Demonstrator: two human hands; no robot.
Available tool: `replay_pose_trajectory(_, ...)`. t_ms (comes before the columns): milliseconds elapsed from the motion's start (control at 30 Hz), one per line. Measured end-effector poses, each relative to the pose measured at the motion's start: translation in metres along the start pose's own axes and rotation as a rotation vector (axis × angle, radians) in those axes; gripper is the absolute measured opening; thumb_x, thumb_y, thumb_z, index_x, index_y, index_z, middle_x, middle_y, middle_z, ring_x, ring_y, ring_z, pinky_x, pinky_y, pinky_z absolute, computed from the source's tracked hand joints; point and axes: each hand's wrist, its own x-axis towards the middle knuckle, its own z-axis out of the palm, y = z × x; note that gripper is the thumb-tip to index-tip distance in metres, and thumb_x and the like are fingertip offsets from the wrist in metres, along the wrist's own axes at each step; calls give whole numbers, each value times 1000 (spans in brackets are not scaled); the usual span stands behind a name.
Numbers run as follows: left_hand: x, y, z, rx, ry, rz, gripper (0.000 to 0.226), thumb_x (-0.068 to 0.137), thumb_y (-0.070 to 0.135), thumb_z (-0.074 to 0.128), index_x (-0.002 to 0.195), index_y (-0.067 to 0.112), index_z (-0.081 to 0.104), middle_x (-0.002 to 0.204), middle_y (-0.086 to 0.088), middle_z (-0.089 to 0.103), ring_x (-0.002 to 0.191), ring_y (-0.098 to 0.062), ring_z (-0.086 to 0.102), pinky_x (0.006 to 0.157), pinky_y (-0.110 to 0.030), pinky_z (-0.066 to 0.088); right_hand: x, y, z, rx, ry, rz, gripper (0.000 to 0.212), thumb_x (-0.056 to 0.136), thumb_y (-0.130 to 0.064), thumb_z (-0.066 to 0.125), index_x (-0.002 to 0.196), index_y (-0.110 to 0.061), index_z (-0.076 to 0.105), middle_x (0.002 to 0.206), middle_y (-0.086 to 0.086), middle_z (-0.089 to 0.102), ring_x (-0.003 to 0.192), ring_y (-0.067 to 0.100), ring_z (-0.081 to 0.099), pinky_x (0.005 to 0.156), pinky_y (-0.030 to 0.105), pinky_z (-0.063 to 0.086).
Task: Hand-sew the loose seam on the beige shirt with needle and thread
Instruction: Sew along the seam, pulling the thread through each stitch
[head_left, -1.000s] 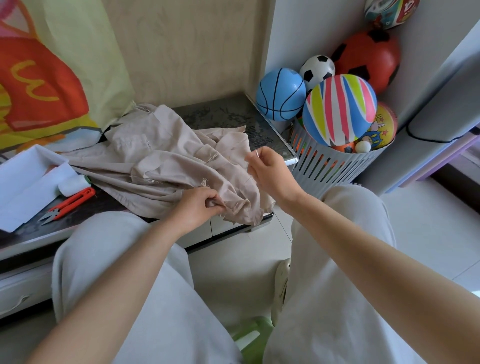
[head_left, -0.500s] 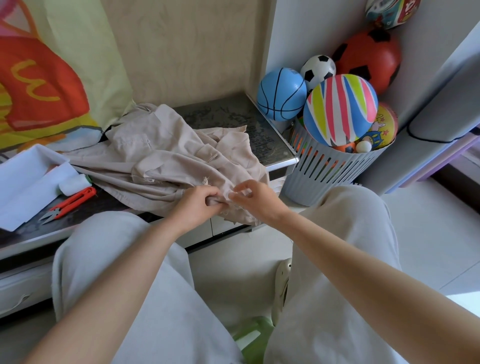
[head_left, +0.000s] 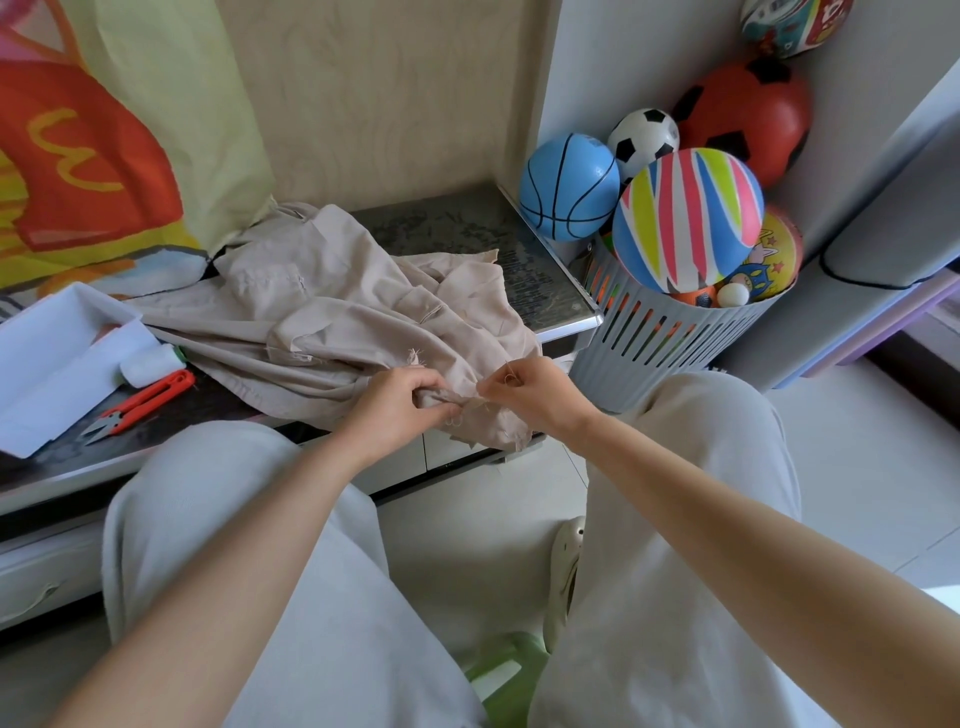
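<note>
Two hands work close together at the front edge of the desk (head_left: 457, 228). The beige shirt (head_left: 322, 322) lies rumpled on the desk, and its near corner hangs over the edge at 6 o'clock. The left hand (head_left: 400, 410) grips a bunched fold of that corner with curled fingers and holds the loose seam (head_left: 467, 402) steady. The right hand (head_left: 530, 389) sits just beside it at 3 o'clock. Its fingertips pinch something tiny right at the cloth. I think it is the needle, but it is too small to see for sure. A thin thread (head_left: 510, 370) shows by the fingers.

The step looks like making a stitch: poking the needle into the seam or starting to pull it out. Next, the right hand needs to draw the thread all the way through. The left hand should keep the fold tight so the stitch lands straight.

Orange thread snips (head_left: 140, 402) and a white spool (head_left: 150, 364) wait on the desk at 9 o'clock, well apart from the hands. A grey basket (head_left: 665, 338) of balls stands at 2 o'clock.
</note>
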Motion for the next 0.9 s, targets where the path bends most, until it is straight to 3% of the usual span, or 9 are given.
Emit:
replay_pose_trajectory(67, 0, 0, 0, 10, 3, 13, 11, 78, 14, 76, 73, 18, 68, 60, 9, 52, 50, -1, 41, 52, -20, 37, -2, -1, -3, -12, -6, -6, 31, 92, -20, 58, 77, 8, 61, 71, 17, 54, 59, 13, 41, 53, 21, 32)
replay_pose_trajectory(133, 0, -1, 1, 15, 9, 10, 12, 78, 13, 76, 72, 19, 67, 59, 10, 52, 50, -1, 41, 53, -21, 39, -2, -1, -7, 1, 6, 0, 24, 92, -20, 57, 74, -5, 55, 63, 5, 43, 51, 10, 32, 47, 17, 26)
replay_pose_trajectory(267, 1, -4, 2, 26, 4, -6, 7, 78, 14, 76, 77, 16, 70, 62, 9, 52, 52, -1, 42, 59, -31, 46, -1, -1, -13, 63, 84, 0, 22, 92, -20, 58, 71, -13, 55, 50, -15, 44, 44, 2, 41, 48, 12, 29)
replay_pose_trajectory(467, 0, -4, 3, 54, -10, 7, 7, 76, 14, 78, 78, 15, 72, 65, 9, 51, 55, 1, 44, 58, -25, 40, -3, -7, -15, 177, 150, -71, 14, 91, -19, 61, 83, -7, 62, 36, -16, 42, 31, 2, 35, 38, 10, 25)
replay_pose_trajectory(633, 1, -8, 5, 88, -46, 12, 12, 76, 15, 77, 76, 7, 68, 61, 5, 47, 53, -5, 38, 58, -26, 34, -3, -18, -19, 305, 225, -186, 19, 90, -18, 64, 86, 1, 65, 49, -5, 38, 42, 5, 25, 43, 17, 22)
replay_pose_trajectory(900, 0, -7, 5, 119, -61, -10, 16, 78, 17, 76, 71, 12, 62, 60, 7, 47, 53, -3, 40, 55, -17, 32, -2, -21, -32, 420, 484, -209, 12, 91, -17, 62, 80, -12, 64, 59, -11, 53, 49, -3, 43, 51, 12, 37)
